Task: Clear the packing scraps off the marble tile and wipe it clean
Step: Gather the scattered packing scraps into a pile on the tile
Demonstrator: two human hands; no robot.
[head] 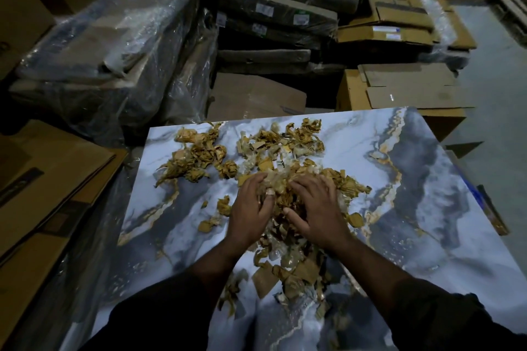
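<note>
Resting palms-down — left hand (251,208), right hand (315,211) — atop packing scraps (199,154).

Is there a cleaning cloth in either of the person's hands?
No, the left hand and right hand rest only on packing scraps on the marble tile.

Head view, steeply down, close.

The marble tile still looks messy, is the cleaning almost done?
Not nearly. Nothing looks finished: brown scraps still litter the marble tile, with another clump at its far left. Right now the left hand and right hand are pressing down on the middle pile, seemingly gathering it. Left to do: clearing all the scraps, then wiping. No cloth is in sight.
</note>
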